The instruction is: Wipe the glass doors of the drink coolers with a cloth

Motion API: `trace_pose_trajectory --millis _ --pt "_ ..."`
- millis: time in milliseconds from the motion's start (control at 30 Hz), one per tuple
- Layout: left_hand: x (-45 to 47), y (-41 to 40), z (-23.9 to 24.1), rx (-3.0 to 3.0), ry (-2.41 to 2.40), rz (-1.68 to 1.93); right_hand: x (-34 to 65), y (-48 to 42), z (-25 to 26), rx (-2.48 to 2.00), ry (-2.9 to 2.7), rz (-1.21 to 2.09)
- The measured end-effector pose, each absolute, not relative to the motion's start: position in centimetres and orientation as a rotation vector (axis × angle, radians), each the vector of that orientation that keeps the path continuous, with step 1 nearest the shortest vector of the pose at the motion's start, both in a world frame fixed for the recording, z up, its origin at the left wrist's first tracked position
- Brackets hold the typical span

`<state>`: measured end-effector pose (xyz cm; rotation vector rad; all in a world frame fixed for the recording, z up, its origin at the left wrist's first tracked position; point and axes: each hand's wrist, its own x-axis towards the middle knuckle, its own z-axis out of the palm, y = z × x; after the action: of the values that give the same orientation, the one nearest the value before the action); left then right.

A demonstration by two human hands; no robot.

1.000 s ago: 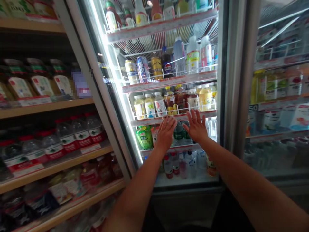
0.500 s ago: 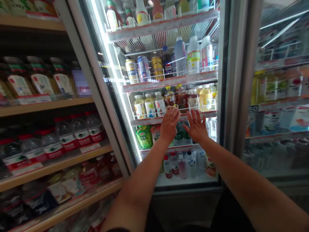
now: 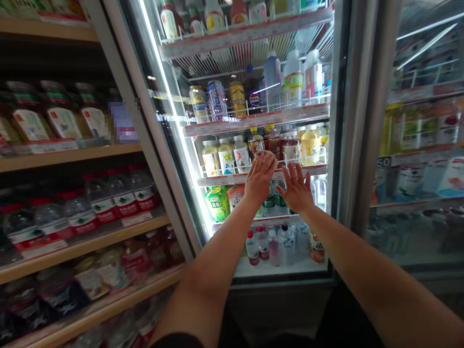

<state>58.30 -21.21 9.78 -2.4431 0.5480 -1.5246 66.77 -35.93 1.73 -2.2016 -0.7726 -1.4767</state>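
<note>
Both my arms reach into an open drinks fridge. My left hand (image 3: 260, 176) has its fingers stretched up over the wire rail of the middle shelf (image 3: 221, 180), with the fingertips against the lower part of a brown juice bottle with a yellow cap (image 3: 255, 139). My right hand (image 3: 296, 189) hovers just to the right, fingers spread and empty, in front of the same shelf's edge. Pale juice bottles (image 3: 226, 155) stand to the left of the left hand, and darker and yellow bottles (image 3: 308, 145) stand to the right.
Cans (image 3: 216, 99) and tall bottles fill the shelf above. A green bottle (image 3: 216, 203) and small bottles sit below. The open glass door (image 3: 152, 116) stands at the left, against wooden shelves (image 3: 72, 157) of red-capped water bottles (image 3: 112, 200). A closed fridge door (image 3: 416, 145) is at the right.
My left hand has risen from the shelf edge up to the brown juice bottle. My right hand has stayed almost where it was.
</note>
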Motion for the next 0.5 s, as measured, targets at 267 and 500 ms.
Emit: trace_pose_trajectory --millis 267,500 --pt "57.8 -20.0 8.4 -2.397 0.561 -1.541 67.0 -36.1 1.6 -2.200 -0.793 -1.471" --pt "57.6 -19.2 9.2 -2.416 0.414 -1.705 67.1 -37.0 1.6 -2.245 -0.917 -1.429"
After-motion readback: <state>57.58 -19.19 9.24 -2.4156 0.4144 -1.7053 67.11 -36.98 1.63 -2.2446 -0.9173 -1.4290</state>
